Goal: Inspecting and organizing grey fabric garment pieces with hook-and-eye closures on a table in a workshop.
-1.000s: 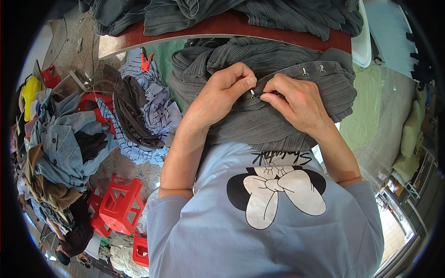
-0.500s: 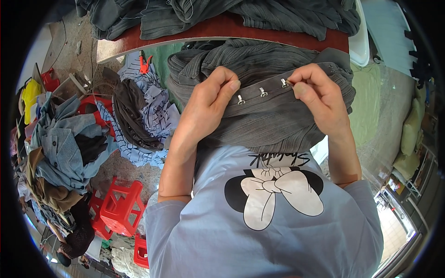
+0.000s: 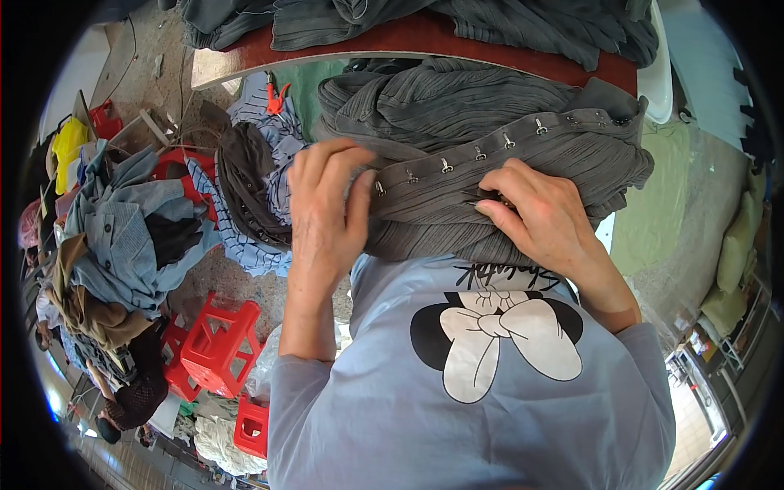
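A dark grey pleated garment (image 3: pixel 457 106) lies bunched across my lap. Along it, a flat fabric band (image 3: pixel 457 162) with several small silver metal clasps (image 3: pixel 508 141) slants up to the right. At the band's lower left end is my left hand (image 3: pixel 322 204), its thumb held apart from curled fingers whose tips blur with motion. Below the middle of the band, my right hand (image 3: pixel 535 208) pinches a dark fold of the garment between thumb and fingers; part of the fold is hidden beneath the hand.
Beyond the lap, a reddish-brown board (image 3: pixel 523 55) bears more dark grey garments (image 3: pixel 457 24). Blue patterned cloth (image 3: pixel 257 253) and orange-red-handled cutters (image 3: pixel 276 100) lie left. Red stools (image 3: pixel 219 343), a blue-grey clothes heap (image 3: pixel 118 253) and a person (image 3: pixel 135 392) are farther left.
Both hands have come down from the band, my left one to its left end, my right one to a fold below it. More clasps show, and the view has shifted slightly.
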`<state>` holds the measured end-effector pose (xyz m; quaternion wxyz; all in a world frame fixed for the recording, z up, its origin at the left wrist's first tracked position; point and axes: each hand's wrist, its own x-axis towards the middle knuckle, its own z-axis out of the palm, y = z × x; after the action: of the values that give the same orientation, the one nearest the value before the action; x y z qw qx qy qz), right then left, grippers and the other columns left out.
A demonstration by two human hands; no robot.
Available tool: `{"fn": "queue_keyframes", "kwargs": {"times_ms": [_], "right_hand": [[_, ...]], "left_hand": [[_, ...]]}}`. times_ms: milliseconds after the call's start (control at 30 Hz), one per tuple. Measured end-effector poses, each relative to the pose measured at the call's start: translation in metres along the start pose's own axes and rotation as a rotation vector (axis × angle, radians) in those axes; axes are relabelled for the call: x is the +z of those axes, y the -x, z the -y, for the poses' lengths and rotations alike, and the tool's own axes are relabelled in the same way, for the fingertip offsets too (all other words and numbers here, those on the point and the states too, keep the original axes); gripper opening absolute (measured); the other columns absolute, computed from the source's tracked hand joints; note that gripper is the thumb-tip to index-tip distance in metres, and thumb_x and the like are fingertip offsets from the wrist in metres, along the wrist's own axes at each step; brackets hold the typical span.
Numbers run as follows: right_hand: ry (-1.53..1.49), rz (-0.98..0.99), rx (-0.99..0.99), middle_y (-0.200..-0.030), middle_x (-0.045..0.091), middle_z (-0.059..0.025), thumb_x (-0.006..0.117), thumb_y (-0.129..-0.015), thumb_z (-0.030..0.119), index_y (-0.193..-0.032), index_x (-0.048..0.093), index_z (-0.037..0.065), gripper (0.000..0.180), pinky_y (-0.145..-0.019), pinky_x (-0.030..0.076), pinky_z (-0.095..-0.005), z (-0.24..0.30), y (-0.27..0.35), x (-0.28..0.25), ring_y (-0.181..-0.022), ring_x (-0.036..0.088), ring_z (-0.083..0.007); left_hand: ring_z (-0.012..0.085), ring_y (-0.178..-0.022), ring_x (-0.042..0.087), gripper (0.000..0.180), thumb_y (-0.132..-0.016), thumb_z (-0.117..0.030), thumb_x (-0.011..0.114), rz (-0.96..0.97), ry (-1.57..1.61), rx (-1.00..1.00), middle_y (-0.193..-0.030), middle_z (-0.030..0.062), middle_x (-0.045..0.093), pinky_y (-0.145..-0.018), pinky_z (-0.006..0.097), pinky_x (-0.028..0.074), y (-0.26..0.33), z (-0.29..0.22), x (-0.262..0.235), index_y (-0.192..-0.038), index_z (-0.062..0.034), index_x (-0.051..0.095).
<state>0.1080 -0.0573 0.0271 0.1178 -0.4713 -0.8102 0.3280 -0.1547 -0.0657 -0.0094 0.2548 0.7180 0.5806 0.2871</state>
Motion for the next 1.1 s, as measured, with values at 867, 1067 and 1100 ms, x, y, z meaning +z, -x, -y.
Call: {"fn": "queue_keyframes", "kwargs": {"times_ms": [867, 1067, 1100], "right_hand": [[0.334, -0.148, -0.142, -0.085, 0.058, -0.0060, 0.074, -0.085, 0.019, -0.087, 0.058, 0.007, 0.020, -0.059, 0.053, -0.0352, 0.001, -0.030, 0.012, -0.074, 0.065, -0.0224], [0.328, -0.077, -0.109, -0.084, 0.059, -0.0064, 0.073, -0.086, 0.020, -0.087, 0.058, 0.006, 0.020, -0.059, 0.053, -0.0351, 0.002, -0.028, 0.010, -0.073, 0.066, -0.0227], [0.313, -0.083, -0.093, -0.083, 0.059, -0.0066, 0.072, -0.087, 0.019, -0.087, 0.058, 0.006, 0.020, -0.059, 0.053, -0.0357, 0.002, -0.027, 0.010, -0.074, 0.066, -0.0231]], "left_hand": [[0.0227, -0.086, 0.056, 0.004, -0.100, -0.008, 0.053, 0.147, 0.400, -0.153, -0.088, 0.0070, 0.059, -0.093, 0.035, 0.033, -0.008, -0.011, 0.040, -0.100, -0.0034, 0.055], [0.0220, -0.084, 0.055, 0.004, -0.101, -0.007, 0.053, 0.101, 0.462, -0.202, -0.088, 0.0072, 0.061, -0.091, 0.034, 0.036, -0.007, -0.011, 0.043, -0.100, -0.0042, 0.055], [0.0225, -0.084, 0.055, 0.004, -0.101, -0.007, 0.053, 0.089, 0.516, -0.242, -0.088, 0.0076, 0.062, -0.089, 0.034, 0.038, -0.006, -0.010, 0.044, -0.101, -0.0042, 0.055]]}}
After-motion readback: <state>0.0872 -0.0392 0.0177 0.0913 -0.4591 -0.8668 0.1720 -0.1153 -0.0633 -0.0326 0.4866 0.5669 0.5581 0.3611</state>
